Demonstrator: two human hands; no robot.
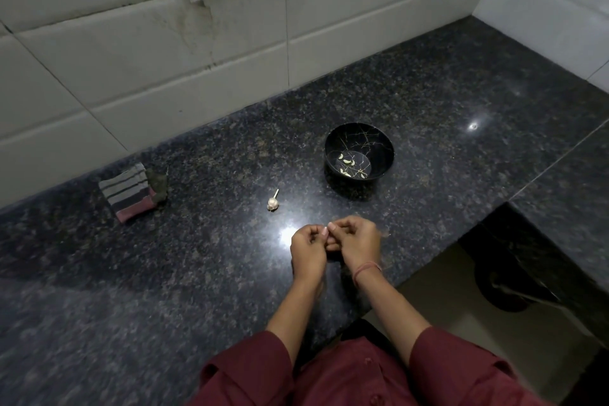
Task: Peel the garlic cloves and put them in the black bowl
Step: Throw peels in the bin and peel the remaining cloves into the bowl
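Near the front edge of the desk, I hold my left hand and right hand together, low over the stone, probably so any skin falls close by. Both sets of fingers curl in tightly with their tips meeting. A pale speck shows there, but I cannot tell whether it is a clove or a nail. The rest of the garlic head lies just beyond my left hand, untouched, within reach. The black bowl stands further off to the right, with peeled cloves in its bottom.
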